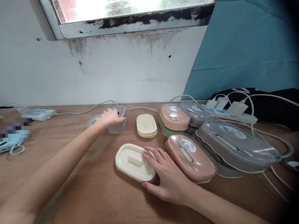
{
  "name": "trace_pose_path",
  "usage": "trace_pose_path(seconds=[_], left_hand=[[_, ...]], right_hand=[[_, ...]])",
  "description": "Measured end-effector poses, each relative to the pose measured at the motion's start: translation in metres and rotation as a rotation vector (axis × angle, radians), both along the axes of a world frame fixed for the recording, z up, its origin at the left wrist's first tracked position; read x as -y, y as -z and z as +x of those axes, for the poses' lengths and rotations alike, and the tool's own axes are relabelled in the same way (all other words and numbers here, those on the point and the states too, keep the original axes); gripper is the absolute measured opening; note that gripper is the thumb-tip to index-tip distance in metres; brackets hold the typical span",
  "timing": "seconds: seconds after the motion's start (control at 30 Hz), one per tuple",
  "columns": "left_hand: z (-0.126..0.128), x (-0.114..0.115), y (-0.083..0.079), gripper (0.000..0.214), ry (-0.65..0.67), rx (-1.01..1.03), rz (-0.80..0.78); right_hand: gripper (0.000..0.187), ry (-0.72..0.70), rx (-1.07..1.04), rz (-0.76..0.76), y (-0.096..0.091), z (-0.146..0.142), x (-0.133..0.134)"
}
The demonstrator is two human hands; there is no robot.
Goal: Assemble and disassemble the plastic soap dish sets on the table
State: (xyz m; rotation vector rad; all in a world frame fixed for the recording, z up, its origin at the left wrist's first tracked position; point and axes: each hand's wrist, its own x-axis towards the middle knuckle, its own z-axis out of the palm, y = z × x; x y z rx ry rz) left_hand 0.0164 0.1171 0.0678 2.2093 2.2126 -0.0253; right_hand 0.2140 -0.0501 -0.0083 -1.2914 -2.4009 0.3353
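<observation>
My left hand point(111, 117) reaches to the far left-centre of the table and closes over a clear plastic container point(118, 127); its thumb lies along the top and some fingertips are hidden. Beside that wrist is a clear lid point(92, 120) with a round label. My right hand point(164, 172) holds the right end of a cream oval plastic lid point(127, 158) with a raised bar in its middle. Fingers lie on the far rim, with the thumb at the near edge. Behind it sits a small stack of similar cream lids point(146, 124).
To the right stand peach boxes point(196, 161) and grey boxes point(235, 146) with clear, labelled lids. Behind them are a power strip point(247, 117) with chargers and white cables. Another power strip point(40, 114) and a light-blue device point(14, 144) lie left. A wall closes the table's back.
</observation>
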Motion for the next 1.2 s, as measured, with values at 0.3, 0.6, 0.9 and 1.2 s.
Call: trace_pose_path(seconds=[0.3, 0.6, 0.9, 1.2], left_hand=[[0.000, -0.003, 0.002, 0.076, -0.016, -0.016, 0.010], [0.007, 0.029, 0.000, 0.072, 0.139, -0.038, 0.261], [0.024, 0.121, 0.052, 0.109, 0.461, 0.182, -0.096], [0.026, 0.118, 0.042, 0.118, 0.549, 0.350, -0.366]], right_hand=[[0.060, 0.014, -0.009, 0.021, 0.002, 0.000, -0.001], [0.062, 0.038, -0.004, 0.072, 0.003, 0.000, 0.001], [0.048, 0.216, -0.003, 0.085, 0.008, -0.010, 0.010], [0.056, 0.261, -0.033, -0.033, 0.006, -0.015, 0.019]])
